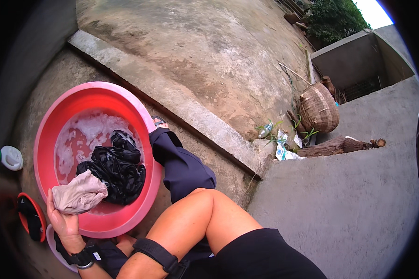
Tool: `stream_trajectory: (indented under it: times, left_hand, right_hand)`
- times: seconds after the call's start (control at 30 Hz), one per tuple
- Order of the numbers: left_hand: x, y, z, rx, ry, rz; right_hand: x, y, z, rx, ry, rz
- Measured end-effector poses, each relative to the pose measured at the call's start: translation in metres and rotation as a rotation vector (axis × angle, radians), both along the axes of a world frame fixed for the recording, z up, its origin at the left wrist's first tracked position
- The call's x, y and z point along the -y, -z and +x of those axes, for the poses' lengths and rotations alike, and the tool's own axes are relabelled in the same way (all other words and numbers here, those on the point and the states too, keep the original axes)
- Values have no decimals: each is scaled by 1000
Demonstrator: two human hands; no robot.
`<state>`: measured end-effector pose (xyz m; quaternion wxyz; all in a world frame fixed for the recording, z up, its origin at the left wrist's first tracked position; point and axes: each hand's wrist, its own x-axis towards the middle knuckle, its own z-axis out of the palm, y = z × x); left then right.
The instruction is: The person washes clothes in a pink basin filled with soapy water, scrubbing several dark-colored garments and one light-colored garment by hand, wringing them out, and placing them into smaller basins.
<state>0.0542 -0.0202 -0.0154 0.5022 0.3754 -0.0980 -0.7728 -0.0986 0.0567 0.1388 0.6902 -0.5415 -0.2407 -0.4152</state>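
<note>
My left hand (64, 223), palm up, holds a wrung or folded pale pink-beige cloth (79, 192) over the near-left rim of a large pink-red plastic basin (153, 181). The cloth hides most of its fingers, and a black strap and a band circle the wrist. Wet, dark garments (117, 167) lie bunched in the basin, with white suds (90, 127) on the water beside them. My right hand is out of view; its bent arm, with a black strap on the forearm, crosses the lower middle.
A white jug with a green cap (12, 158) stands left of the basin. Below it are a small red basin (40, 212) with dark cloth and a pale tub (51, 237). A concrete curb (167, 97) runs diagonally past my sandaled foot (160, 122). A woven basket (319, 108) and logs (323, 146) lie right.
</note>
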Motion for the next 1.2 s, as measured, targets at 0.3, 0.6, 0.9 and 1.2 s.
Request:
stream_trajectory:
  times: [0.3,0.6,0.9,1.2]
  left_hand:
    - [-1,-25,3,-32,192,-54]
    - [-9,-47,-19,-64,134,-138]
    - [2,18,-5,176,-155,-92]
    - [-6,25,-74,-117,-59,69]
  right_hand:
    - [50,18,-25,-378,360,9]
    - [117,133,-66,-1090,547,79]
    - [111,126,-50,-736,648,645]
    - [103,143,-11,-1092,1539,-172]
